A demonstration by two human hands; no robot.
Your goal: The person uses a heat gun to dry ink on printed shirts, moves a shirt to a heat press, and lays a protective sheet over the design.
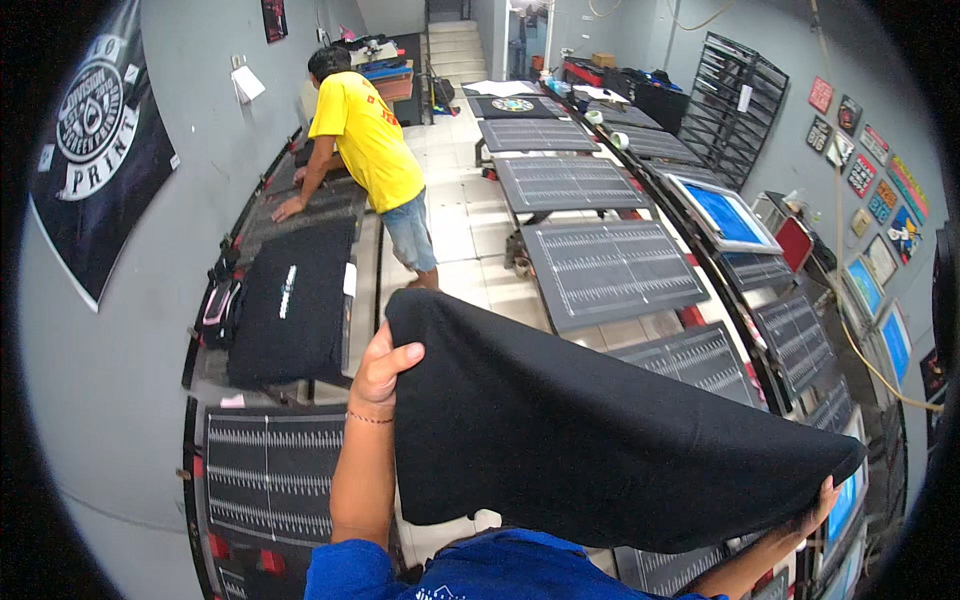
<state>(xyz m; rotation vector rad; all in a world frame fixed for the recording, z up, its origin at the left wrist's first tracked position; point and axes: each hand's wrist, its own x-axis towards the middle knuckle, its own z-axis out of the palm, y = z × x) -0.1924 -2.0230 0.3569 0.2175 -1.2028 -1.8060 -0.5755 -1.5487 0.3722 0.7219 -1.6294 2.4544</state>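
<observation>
A black piece of fabric (pixel 590 430), perhaps a garment, stretches between my two hands in front of my blue shirt. My left hand (pixel 378 368) is closed on its upper left corner, the thumb lying over the cloth. At the far right corner, lower down, my right hand (pixel 822 505) grips the other end; most of its fingers are hidden by the fabric. The upper edge slopes down from left to right, and the cloth hangs above the aisle and the printing boards. Whether it is folded, I cannot tell.
Dark printing boards with white ruled lines (pixel 615 270) line the right side; more boards (pixel 268 470) stand at left. A black shirt (pixel 292 305) lies on one. A person in yellow (pixel 372 140) leans over the left row. A blue-meshed screen frame (pixel 725 213) rests at right.
</observation>
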